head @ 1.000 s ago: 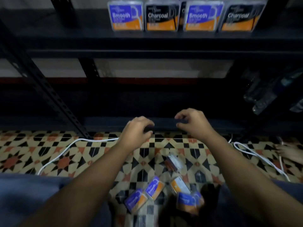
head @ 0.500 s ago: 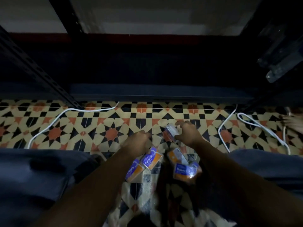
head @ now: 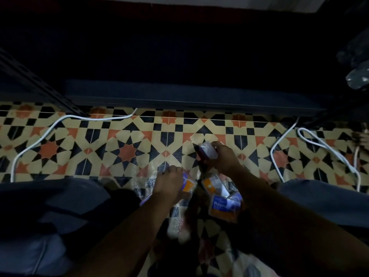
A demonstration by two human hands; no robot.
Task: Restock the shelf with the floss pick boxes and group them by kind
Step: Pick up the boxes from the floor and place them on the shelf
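Several floss pick boxes lie on the patterned floor between my knees. My right hand (head: 223, 158) grips a dark box with a clear front (head: 207, 151), lifted a little off the tiles. My left hand (head: 169, 182) lies over a blue and orange box (head: 188, 183), fingers curled round it. A blue and orange box marked "Round" (head: 223, 206) and another orange one (head: 214, 184) rest just below my right wrist. The dark bottom shelf (head: 179, 94) runs across ahead of my hands.
White cables (head: 60, 120) snake over the tiled floor at left, and more cable (head: 319, 142) at right. A slotted shelf upright (head: 40, 86) slants at far left. Dark wrapped items (head: 357, 76) sit at the shelf's right end. My blue trouser legs (head: 50, 216) flank the boxes.
My head has tilted down, so the upper shelf with its boxes has left the view. Both hands dropped from the shelf edge to the floor; each now holds a box.
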